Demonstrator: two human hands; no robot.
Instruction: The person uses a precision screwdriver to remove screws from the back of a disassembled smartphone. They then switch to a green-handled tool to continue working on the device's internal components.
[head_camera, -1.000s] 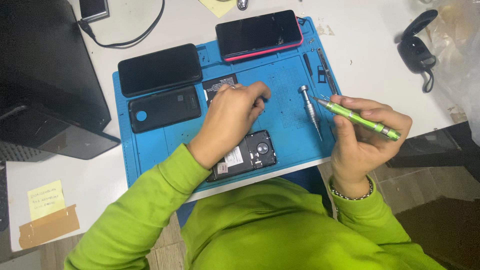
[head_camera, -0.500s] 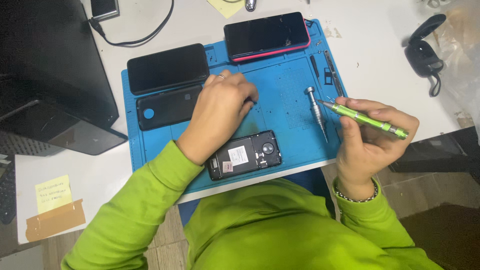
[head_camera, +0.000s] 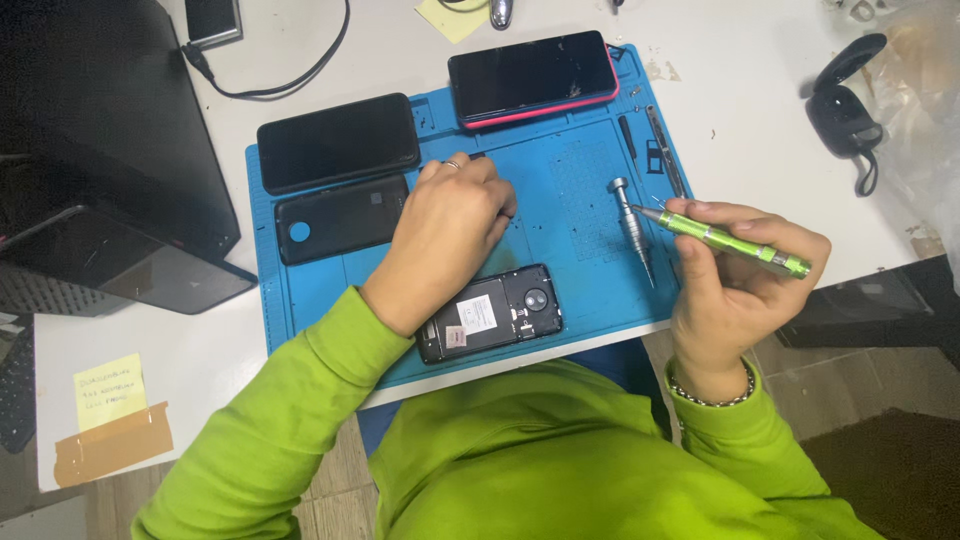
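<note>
- A slim green metal screwdriver (head_camera: 735, 243) is gripped in the right hand (head_camera: 738, 290) at the right of the frame, fingers curled round its barrel, its tip pointing left over the edge of the blue silicone work mat (head_camera: 580, 200).
- Just left of that tip, a short silver metal driver handle (head_camera: 632, 228) is seen lying on the mat, apart from the hand.
- The left hand (head_camera: 450, 235) is laid knuckles-up on the mat at the centre of the frame, fingers bent downward; whether anything is pinched beneath them cannot be told.
- A black opened phone with its inner parts exposed (head_camera: 490, 315) lies on the mat's lower edge, just below the left wrist.
- A black phone back cover with a round blue hole (head_camera: 340, 218) is placed left of the left hand, and a black phone lying screen-up (head_camera: 338, 143) above that cover.
- A phone in a pink case (head_camera: 532, 77) is set across the mat's upper edge.
- Thin dark tools (head_camera: 662, 150) are laid in the mat's right-hand slots.
- A black earbud case with its lid open (head_camera: 845, 105) is seen on the white table (head_camera: 760, 90) at the upper right.
- A yellow sticky note (head_camera: 108, 391) is stuck at the lower left.
</note>
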